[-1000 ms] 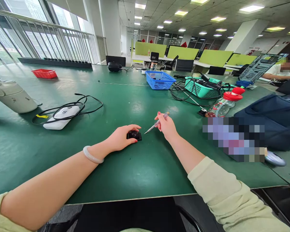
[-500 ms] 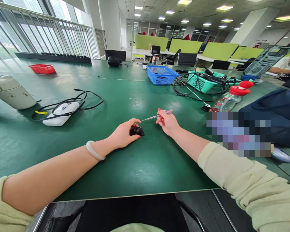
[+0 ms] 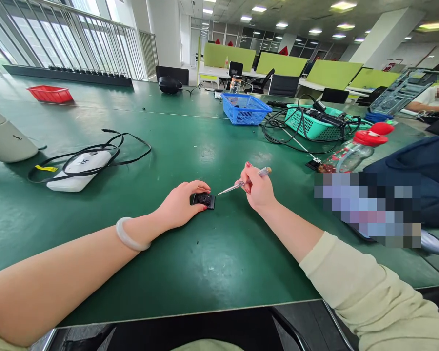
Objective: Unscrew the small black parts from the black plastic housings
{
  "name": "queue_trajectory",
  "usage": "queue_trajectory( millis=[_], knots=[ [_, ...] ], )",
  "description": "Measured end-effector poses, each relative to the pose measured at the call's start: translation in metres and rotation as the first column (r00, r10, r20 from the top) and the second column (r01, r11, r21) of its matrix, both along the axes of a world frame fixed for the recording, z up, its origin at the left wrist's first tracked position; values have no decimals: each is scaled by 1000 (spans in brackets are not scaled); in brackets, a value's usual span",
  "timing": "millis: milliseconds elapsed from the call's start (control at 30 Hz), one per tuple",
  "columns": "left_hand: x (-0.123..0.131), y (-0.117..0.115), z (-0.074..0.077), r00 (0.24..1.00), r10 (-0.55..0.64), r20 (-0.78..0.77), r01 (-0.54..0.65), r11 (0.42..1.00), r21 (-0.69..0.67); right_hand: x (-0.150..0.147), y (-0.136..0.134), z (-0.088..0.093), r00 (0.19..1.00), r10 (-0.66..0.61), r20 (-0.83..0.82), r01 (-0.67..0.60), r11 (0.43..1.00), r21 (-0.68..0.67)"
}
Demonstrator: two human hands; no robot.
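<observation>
Since half a second ago, the slim screwdriver with a clear handle and thin metal shaft [image 3: 228,189] has shifted nearer the person: its tip has gone from beyond the far side of the small black rectangular part [image 3: 205,200] to just beside that part's right edge. Its shaft slopes more steeply too, the handle end well above the tip; whether the tip touches the part, I cannot tell.

Curved low over the smooth green tabletop [image 3: 175,273], the left hand [image 3: 178,204] grips the black part — thumb at its near side, fingers arched over its far side — and keeps the same hold as before. A pale, smooth ring-shaped bracelet [image 3: 122,235] circles that wrist, nearer the person than the part.

To the right of the part, the right hand [image 3: 260,191] is closed round the screwdriver's handle, which pokes out behind the fingers. Well to the left of the part and slightly beyond it lies a white rounded device [image 3: 75,182]; far beyond it, to the right, stands a blue perforated plastic basket [image 3: 245,115].
</observation>
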State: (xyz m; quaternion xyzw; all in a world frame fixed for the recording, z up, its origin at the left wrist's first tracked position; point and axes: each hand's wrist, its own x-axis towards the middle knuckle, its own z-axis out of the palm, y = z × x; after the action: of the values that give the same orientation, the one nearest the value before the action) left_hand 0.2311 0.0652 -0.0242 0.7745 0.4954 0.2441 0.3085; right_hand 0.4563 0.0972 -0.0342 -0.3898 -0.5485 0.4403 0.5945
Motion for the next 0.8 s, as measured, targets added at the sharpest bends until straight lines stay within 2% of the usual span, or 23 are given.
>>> queue_trajectory(
  millis=[233,400,533,800],
  knots=[
    [1,1,-2,989,3,-146,5,999,51,-7,-2,-9,999,13,41,-14,1000,17],
    [1,1,-3,986,12,-166,5,995,102,-5,-6,-5,1000,29,-4,-29,997,-71],
    [1,1,-2,982,-13,-187,38,991,127,-4,-10,-1,998,44,-52,-48,995,-89],
    [1,-2,-1,987,3,-162,18,992,125,-5,-12,1,998,65,13,-63,993,-97]
  ],
)
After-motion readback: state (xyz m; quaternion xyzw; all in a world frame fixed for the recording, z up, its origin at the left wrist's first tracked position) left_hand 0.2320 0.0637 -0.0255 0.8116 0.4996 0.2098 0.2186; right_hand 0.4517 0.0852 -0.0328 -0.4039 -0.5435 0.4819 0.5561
